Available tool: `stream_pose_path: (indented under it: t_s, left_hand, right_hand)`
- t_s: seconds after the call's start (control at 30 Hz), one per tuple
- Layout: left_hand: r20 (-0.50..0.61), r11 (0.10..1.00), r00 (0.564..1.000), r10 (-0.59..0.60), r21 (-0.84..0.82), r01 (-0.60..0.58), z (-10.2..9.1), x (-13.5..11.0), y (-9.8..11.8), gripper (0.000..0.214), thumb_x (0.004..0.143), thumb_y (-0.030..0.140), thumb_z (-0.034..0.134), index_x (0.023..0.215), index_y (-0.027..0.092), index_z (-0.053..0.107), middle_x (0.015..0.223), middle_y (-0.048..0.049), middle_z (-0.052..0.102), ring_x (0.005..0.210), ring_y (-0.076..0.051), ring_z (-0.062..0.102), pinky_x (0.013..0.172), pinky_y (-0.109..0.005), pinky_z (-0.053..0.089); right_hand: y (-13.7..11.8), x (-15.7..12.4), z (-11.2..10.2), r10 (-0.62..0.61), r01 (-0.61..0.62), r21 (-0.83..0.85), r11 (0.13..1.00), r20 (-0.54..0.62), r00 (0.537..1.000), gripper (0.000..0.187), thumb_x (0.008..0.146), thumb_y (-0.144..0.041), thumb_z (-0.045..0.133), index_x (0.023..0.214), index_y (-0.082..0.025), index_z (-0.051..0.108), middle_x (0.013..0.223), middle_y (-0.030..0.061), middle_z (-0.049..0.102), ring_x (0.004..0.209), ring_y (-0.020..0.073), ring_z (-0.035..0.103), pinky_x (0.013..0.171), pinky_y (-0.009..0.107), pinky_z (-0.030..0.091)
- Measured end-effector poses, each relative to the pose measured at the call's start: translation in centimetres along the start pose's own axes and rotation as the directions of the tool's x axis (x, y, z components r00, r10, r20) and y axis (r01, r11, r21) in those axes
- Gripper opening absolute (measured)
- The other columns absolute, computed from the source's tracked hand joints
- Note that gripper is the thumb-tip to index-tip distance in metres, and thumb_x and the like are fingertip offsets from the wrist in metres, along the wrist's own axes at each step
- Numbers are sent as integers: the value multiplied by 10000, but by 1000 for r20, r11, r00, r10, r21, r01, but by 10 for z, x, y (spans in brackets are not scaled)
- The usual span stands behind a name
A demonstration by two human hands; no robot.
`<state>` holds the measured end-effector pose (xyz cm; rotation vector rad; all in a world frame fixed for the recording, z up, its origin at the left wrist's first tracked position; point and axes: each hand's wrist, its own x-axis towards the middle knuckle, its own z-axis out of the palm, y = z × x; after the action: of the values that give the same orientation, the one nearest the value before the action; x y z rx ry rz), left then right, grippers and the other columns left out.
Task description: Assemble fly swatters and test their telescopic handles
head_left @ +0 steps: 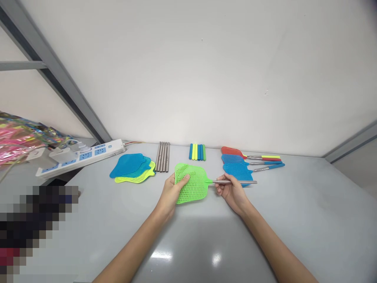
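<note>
My left hand grips the far-left side of a green fly swatter head, thumb on top of its perforated face. My right hand pinches a metal rod between thumb and fingers. The rod's left end meets the green head's short neck; how deep it sits there I cannot tell. Both parts are held level above the table. Behind the right hand lie several fly swatters with handles, with blue heads and a red head.
Loose blue and yellow swatter heads lie stacked at left. Beside them stand rows of metal rods and coloured handle grips. A power strip with plugged-in chargers and shiny plastic packages occupy the far left. A wall rises behind the table.
</note>
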<state>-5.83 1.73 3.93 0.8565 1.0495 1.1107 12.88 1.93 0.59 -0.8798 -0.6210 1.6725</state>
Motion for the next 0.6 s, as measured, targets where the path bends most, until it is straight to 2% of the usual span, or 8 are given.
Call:
stream_pose_path:
  t_s: [0.3,0.47,0.6]
  left_hand:
    - [-6,999,999,-41,-25,41,0,-1,-1,418,637,352,597,998,146,556,943,-101,616,807,-214,587,738,-327,442]
    - [-25,999,999,-42,-17,42,4,-3,-4,402,639,371,593,973,150,567,903,-90,632,782,-209,595,724,-332,452]
    - [32,996,995,-92,3,92,12,-7,-7,395,639,382,590,946,134,582,910,-101,630,799,-215,592,730,-334,454]
  right_hand:
    - [2,0,-1,-7,7,36,999,3,1000,264,744,-343,427,628,-156,573,554,39,572,475,119,481,466,243,347]
    - [-6,-3,-3,-14,18,-62,998,67,998,303,753,-382,409,672,-146,579,591,54,581,493,129,485,475,250,346]
    - [-15,-3,-7,-85,93,-154,984,63,994,330,757,-383,402,617,-139,575,620,54,576,498,131,484,477,258,344]
